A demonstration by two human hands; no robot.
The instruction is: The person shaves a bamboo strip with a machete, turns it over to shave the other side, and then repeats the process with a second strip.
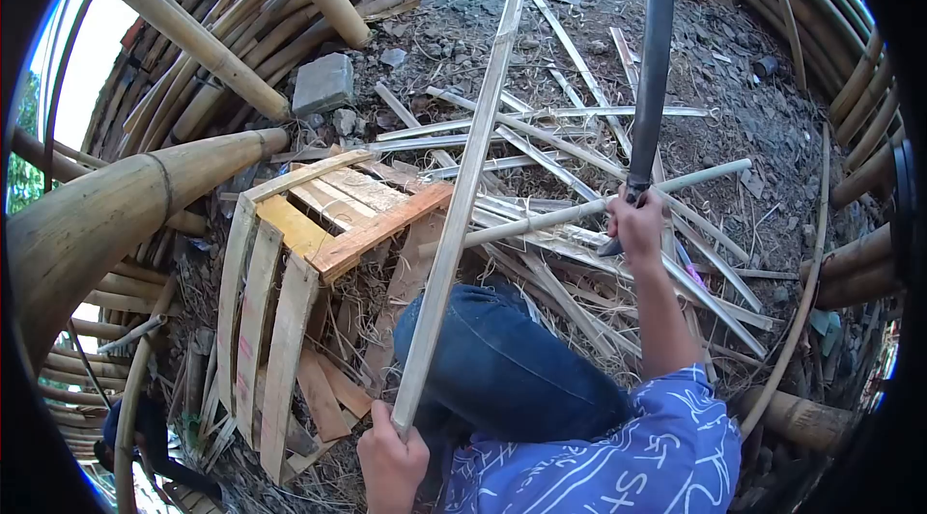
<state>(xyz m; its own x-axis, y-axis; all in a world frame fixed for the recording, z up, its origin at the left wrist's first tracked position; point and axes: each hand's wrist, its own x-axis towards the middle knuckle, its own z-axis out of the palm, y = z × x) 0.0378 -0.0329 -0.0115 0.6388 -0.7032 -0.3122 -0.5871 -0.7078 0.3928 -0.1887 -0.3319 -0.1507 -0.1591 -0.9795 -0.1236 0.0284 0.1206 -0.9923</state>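
Bamboo slat (463, 186), long and flat, runs from the bottom centre of the view up and away over the ground to the top of the picture, tilted slightly rightward. Far left, thick bamboo poles (106, 210) lie stacked in a curve, with a grey stone block (323, 84) just beyond them. Next comes a wooden pallet (290, 263) lying tilted on the dirt, its near edge beside the slat. The left hand (391, 461) is clamped round the slat's lower end, close to a knee in blue jeans (502, 369). Thin split bamboo strips (541, 152) lie criss-crossed on the ground (734, 80) beyond the knee. To the right, the right hand (637, 224) is closed tight on the handle of a machete (652, 70), its dark blade pointing upward. The two hands are well apart. More bamboo poles line the right edge.
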